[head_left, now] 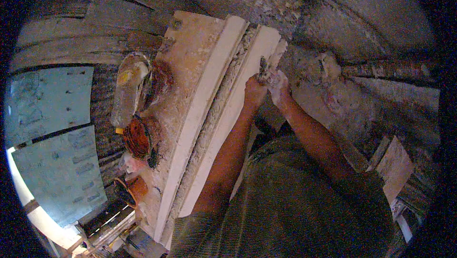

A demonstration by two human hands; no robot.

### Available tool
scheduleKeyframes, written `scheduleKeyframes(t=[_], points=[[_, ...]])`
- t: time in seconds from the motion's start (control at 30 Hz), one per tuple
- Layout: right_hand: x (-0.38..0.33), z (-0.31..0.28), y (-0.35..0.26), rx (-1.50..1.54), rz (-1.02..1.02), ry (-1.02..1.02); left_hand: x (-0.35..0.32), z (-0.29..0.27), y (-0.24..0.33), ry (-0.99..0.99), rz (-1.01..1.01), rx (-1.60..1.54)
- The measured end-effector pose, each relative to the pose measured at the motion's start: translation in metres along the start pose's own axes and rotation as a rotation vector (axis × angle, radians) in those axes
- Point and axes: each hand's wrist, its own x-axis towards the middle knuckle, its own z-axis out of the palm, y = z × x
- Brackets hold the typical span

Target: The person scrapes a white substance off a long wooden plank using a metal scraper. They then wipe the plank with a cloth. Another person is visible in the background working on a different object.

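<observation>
From my remote feed, left hand (255,90) and right hand (281,88) curled close together, hold unclear to me, at right edge of long white moulding (250,62) on table (193,34), yellow-capped clear bottle (123,103) left, yellowish matter inside, reddish-brown bowl (136,136) nearby, contents indistinct.

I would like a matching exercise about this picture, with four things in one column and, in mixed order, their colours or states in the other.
Things:
1. right hand
2. bottle
3. two long strips
4. two large panels

Colours or states:
A. pale blue, on the left side of the picture
B. whitened by dust or powder
C. pale, side by side, with a rough groove between them
D. see-through, with a yellow cap

Right pairs: 1-B; 2-D; 3-C; 4-A
</observation>
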Motion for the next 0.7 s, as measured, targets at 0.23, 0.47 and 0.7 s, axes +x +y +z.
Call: scheduleKeyframes(t=[0.23,0.47,0.7], points=[[-0.004,-0.008,-0.019,0.067,0.044,-0.222,-0.034,-0.012,0.016,0.001,-0.195,0.104],[0.008,-0.013,-0.051,-0.055,-0.002,-0.006,0.015,0.018,0.021,-0.116,-0.088,0.114],[0.004,-0.03,-0.071,-0.065,0.101,0.132,-0.098,-0.049,-0.003,-0.122,-0.213,0.143]])
